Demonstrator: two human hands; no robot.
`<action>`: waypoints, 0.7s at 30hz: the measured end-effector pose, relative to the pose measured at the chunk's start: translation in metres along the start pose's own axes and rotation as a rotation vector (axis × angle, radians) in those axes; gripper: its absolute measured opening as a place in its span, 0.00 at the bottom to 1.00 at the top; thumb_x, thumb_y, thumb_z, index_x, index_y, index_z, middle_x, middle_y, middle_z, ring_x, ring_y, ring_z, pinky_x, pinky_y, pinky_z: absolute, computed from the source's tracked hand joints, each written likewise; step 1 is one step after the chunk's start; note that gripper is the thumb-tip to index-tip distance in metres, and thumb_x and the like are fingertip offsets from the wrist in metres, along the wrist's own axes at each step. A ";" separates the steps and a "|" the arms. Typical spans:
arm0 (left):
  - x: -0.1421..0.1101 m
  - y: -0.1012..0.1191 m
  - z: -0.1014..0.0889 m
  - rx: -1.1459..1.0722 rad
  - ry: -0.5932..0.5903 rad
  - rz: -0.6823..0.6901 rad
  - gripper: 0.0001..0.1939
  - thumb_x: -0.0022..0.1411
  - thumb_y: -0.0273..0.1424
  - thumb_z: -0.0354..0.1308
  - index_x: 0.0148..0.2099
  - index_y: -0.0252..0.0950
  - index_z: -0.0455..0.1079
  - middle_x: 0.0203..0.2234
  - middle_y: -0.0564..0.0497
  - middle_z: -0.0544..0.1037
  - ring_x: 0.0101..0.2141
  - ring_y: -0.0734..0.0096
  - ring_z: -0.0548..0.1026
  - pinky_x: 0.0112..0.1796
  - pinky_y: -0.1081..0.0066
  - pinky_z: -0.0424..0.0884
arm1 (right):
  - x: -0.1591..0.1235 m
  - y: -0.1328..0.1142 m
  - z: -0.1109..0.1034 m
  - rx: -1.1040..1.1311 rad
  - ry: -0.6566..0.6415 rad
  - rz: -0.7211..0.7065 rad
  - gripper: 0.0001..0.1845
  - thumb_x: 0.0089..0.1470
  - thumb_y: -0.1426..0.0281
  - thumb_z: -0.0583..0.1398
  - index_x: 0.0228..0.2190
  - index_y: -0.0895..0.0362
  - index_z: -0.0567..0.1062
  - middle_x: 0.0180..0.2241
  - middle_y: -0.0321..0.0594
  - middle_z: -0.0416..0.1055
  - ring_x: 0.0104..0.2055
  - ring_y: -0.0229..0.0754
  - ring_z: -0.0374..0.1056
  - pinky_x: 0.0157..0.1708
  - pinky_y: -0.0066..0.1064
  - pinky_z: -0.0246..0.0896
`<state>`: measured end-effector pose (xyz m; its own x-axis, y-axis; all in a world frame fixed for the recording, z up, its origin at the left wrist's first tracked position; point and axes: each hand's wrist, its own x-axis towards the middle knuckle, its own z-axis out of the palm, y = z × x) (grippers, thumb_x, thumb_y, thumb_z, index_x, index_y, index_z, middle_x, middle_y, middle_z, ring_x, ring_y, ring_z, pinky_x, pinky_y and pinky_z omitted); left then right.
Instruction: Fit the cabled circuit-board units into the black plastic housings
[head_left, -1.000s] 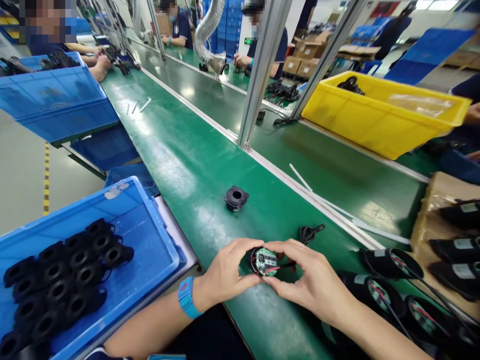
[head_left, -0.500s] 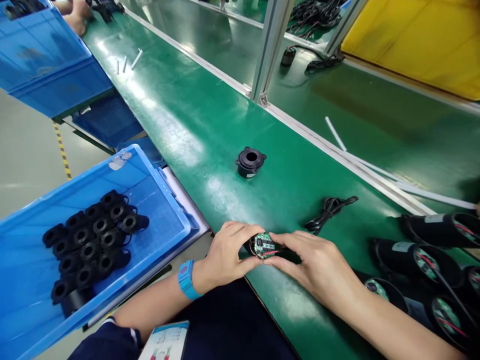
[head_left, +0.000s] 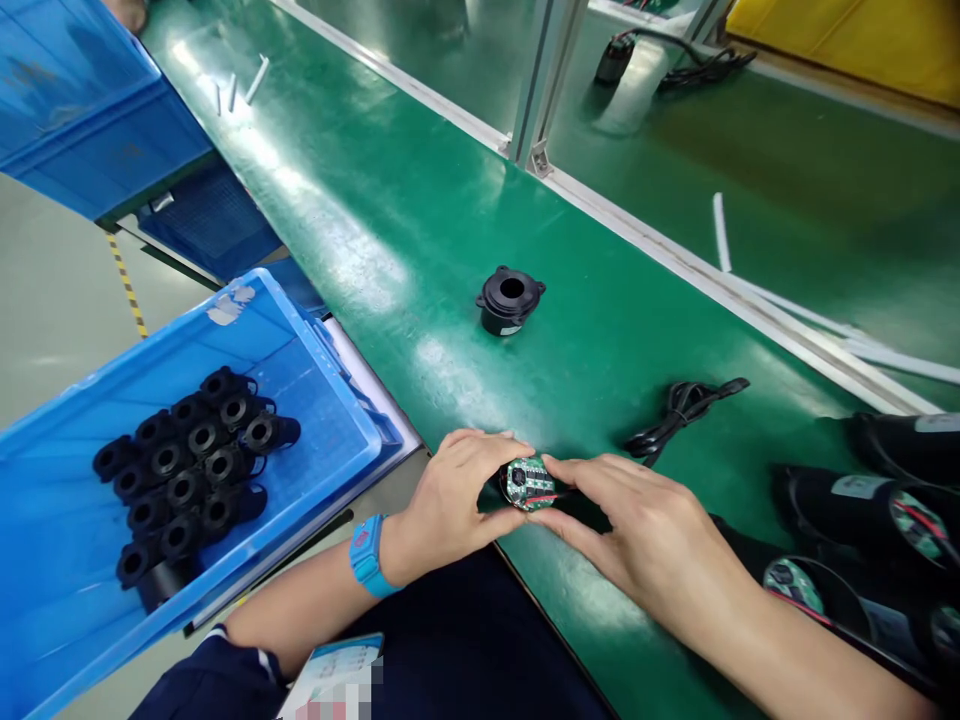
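Note:
Between my two hands is a small round motor with a green circuit board (head_left: 530,484) on its end, the board facing up toward me. My left hand (head_left: 457,495), with a blue wristband (head_left: 367,556), pinches its left side between thumb and fingers. From the right, my right hand (head_left: 637,515) grips the board's edge with thumb and forefinger. Red and black wires run from the board toward my right palm. Beyond my hands a black flanged round housing (head_left: 510,302) stands upright on the green bench. A bundled black cable (head_left: 682,418) lies behind my right hand.
At left, a blue bin (head_left: 300,390) holds rows of black ring-topped parts (head_left: 184,487). Black cylinders with circuit boards (head_left: 847,510) crowd the right side. A metal post (head_left: 547,80) rises from the bench rail, and white strips (head_left: 795,310) lie beyond it. Another blue bin (head_left: 75,110) stands upper left.
My view has tilted down toward the bench, so the co-workers have mostly left the picture. Both hands keep the same hold on the motor with the circuit board.

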<state>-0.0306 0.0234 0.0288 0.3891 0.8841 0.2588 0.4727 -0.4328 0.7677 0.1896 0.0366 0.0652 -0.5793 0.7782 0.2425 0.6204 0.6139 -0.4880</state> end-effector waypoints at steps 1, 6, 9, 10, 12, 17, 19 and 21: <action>0.000 -0.001 0.000 0.012 0.012 0.022 0.22 0.65 0.40 0.64 0.58 0.39 0.67 0.50 0.45 0.82 0.52 0.57 0.79 0.54 0.58 0.69 | 0.000 -0.001 0.000 -0.017 -0.004 -0.010 0.17 0.67 0.57 0.58 0.46 0.58 0.74 0.35 0.42 0.79 0.32 0.42 0.75 0.35 0.37 0.72; 0.002 -0.004 -0.002 0.028 0.020 0.090 0.22 0.66 0.40 0.64 0.58 0.38 0.68 0.48 0.45 0.83 0.46 0.61 0.82 0.45 0.63 0.73 | 0.000 -0.001 -0.001 -0.100 -0.025 -0.063 0.18 0.67 0.60 0.58 0.48 0.62 0.73 0.38 0.42 0.79 0.35 0.44 0.75 0.38 0.39 0.71; 0.003 -0.006 -0.002 0.012 0.008 0.046 0.21 0.66 0.42 0.63 0.56 0.39 0.69 0.46 0.46 0.84 0.43 0.62 0.82 0.44 0.64 0.73 | 0.000 0.000 0.000 -0.111 -0.024 -0.068 0.18 0.66 0.61 0.59 0.48 0.62 0.73 0.38 0.41 0.79 0.36 0.44 0.75 0.39 0.39 0.70; 0.003 -0.007 -0.002 0.011 0.010 0.039 0.21 0.65 0.43 0.63 0.56 0.39 0.70 0.46 0.47 0.84 0.42 0.63 0.82 0.43 0.64 0.73 | 0.000 0.000 0.000 -0.110 -0.024 -0.066 0.17 0.66 0.61 0.59 0.48 0.62 0.73 0.38 0.41 0.79 0.36 0.44 0.75 0.39 0.39 0.70; 0.003 -0.008 0.000 0.008 0.019 0.056 0.22 0.65 0.42 0.64 0.56 0.38 0.70 0.45 0.46 0.83 0.41 0.63 0.82 0.42 0.65 0.73 | 0.000 -0.001 0.000 -0.108 -0.022 -0.065 0.16 0.66 0.61 0.59 0.47 0.61 0.73 0.38 0.40 0.79 0.36 0.43 0.74 0.40 0.38 0.69; 0.003 -0.012 0.003 -0.001 0.027 0.099 0.22 0.65 0.40 0.62 0.58 0.38 0.69 0.46 0.45 0.83 0.42 0.63 0.82 0.41 0.65 0.73 | -0.001 -0.004 0.000 -0.109 -0.009 -0.071 0.15 0.67 0.63 0.59 0.47 0.62 0.73 0.38 0.41 0.78 0.37 0.43 0.75 0.41 0.37 0.67; 0.003 -0.012 0.003 -0.005 0.027 0.094 0.21 0.65 0.40 0.61 0.57 0.39 0.69 0.46 0.45 0.83 0.42 0.62 0.82 0.41 0.65 0.73 | -0.003 -0.003 0.000 -0.107 -0.004 -0.070 0.15 0.67 0.63 0.60 0.47 0.62 0.73 0.39 0.42 0.78 0.37 0.43 0.75 0.42 0.36 0.66; 0.002 -0.011 0.003 -0.007 0.028 0.084 0.21 0.65 0.40 0.62 0.57 0.38 0.69 0.46 0.46 0.83 0.43 0.62 0.82 0.42 0.65 0.74 | -0.004 -0.003 0.001 -0.102 -0.003 -0.066 0.15 0.66 0.63 0.61 0.48 0.62 0.73 0.39 0.42 0.78 0.38 0.43 0.75 0.42 0.36 0.66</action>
<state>-0.0324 0.0296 0.0188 0.4050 0.8494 0.3384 0.4340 -0.5043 0.7466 0.1896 0.0317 0.0645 -0.6223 0.7353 0.2684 0.6313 0.6742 -0.3834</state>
